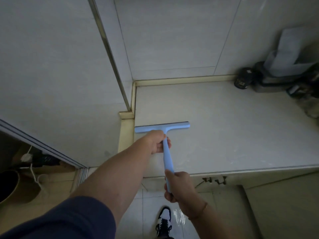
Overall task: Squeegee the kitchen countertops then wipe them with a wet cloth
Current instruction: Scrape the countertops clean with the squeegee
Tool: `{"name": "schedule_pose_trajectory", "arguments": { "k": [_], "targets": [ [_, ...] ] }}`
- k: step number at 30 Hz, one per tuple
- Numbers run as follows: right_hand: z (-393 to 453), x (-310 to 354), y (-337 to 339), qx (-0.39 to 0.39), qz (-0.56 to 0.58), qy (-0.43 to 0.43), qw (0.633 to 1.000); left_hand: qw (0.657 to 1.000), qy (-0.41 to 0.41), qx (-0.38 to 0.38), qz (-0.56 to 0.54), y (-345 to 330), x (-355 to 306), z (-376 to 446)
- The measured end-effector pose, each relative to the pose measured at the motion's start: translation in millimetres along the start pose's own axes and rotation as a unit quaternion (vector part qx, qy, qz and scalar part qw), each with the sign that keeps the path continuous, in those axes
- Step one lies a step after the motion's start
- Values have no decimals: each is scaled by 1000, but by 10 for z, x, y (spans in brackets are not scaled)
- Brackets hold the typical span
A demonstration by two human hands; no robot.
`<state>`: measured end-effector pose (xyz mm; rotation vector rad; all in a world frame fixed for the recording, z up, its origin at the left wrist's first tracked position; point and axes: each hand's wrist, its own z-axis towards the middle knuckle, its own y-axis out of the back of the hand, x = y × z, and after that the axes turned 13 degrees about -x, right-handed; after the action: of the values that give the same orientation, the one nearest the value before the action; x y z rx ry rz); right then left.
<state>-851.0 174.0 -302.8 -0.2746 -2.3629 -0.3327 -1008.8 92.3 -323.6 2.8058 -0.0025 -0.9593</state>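
A light blue squeegee [168,157] lies with its blade flat on the pale countertop [224,128], near the counter's left edge. My left hand [158,142] grips the handle just below the blade's crossbar. My right hand [181,185] holds the lower end of the handle, out past the counter's front edge. The blade runs left to right, about a third of the way in from the front edge. Faint wet streaks show on the counter to the right of the handle. No cloth is clearly in view.
Dark jars and a grey-blue bag [290,54] crowd the counter's back right corner. Tiled walls [172,35] close the back and left. A raised lip [133,100] borders the counter's left side. Below are floor tiles, my shoe [164,219], and a dark bin [10,185] with cables at left.
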Motion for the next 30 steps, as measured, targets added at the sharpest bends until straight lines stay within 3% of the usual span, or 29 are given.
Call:
{"name": "schedule_pose_trajectory", "arguments": {
  "k": [13, 21, 30],
  "targets": [
    [-451, -438, 118, -13, -7, 16, 1000, 1000, 2, 1, 11, 90, 458, -425],
    [-580, -683, 187, -21, -78, 57, 995, 1000, 8, 3, 27, 114, 679, -566],
    [-664, -862, 299, 21, -91, 67, 993, 999, 13, 15, 39, 163, 822, -674]
  ]
}}
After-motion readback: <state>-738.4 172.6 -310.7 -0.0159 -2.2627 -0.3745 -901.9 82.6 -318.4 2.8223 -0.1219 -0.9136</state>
